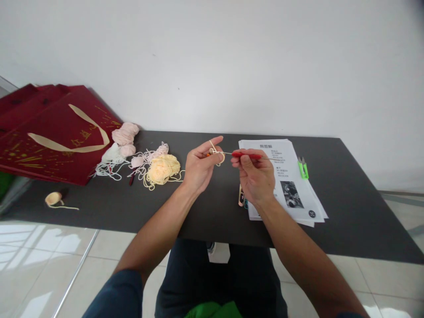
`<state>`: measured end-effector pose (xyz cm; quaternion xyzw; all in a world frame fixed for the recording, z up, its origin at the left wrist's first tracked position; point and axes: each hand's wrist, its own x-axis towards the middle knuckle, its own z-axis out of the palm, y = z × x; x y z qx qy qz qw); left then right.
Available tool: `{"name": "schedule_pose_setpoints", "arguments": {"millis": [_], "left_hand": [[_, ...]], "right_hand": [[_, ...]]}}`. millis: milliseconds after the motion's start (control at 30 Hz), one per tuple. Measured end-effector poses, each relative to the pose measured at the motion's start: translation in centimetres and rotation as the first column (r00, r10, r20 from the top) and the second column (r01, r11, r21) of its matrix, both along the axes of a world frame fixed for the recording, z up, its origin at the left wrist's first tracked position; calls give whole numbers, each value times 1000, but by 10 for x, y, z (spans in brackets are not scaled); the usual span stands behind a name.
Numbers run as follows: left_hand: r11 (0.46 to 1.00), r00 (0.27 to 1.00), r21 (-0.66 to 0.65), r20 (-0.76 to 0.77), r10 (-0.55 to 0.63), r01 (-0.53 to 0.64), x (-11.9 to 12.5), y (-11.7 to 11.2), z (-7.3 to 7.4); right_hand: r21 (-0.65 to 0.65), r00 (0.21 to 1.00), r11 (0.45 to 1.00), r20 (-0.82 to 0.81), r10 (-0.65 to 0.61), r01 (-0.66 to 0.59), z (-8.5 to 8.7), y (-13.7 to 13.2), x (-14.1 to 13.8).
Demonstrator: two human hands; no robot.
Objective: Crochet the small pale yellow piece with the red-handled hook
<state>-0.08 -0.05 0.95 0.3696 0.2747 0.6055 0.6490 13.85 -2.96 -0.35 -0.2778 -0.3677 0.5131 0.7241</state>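
Observation:
My right hand (254,176) is closed round a red-handled crochet hook (247,155), whose thin metal tip points left. My left hand (199,166) pinches a small loop of pale yellow yarn (218,155) wound over its forefinger, right at the hook's tip. Both hands hover above the dark table (347,194), close together near its middle. A loose bundle of yellow yarn (163,169) lies on the table left of my left hand.
Printed instruction sheets (288,181) lie under my right hand, with green snips (302,168) beside them. Pink and white yarn pieces (123,138) sit by a red gift bag (53,132) at the left. A small beige crocheted piece (53,198) lies near the front left edge.

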Motion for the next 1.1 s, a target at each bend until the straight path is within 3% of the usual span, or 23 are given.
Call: {"name": "schedule_pose_setpoints", "arguments": {"millis": [400, 633, 867, 1100], "left_hand": [[1000, 998, 15, -52, -20, 21, -4, -1, 1], [1000, 998, 15, -58, 6, -5, -9, 1, 1], [999, 995, 39, -98, 5, -1, -11, 2, 1], [995, 991, 26, -92, -93, 96, -14, 4, 2]], "right_hand": [[41, 1000, 999, 29, 2, -3, 2, 1, 6], [35, 994, 998, 94, -61, 58, 7, -2, 9], [127, 974, 987, 188, -124, 101, 6, -5, 10], [120, 978, 991, 192, -87, 65, 7, -6, 11]]}}
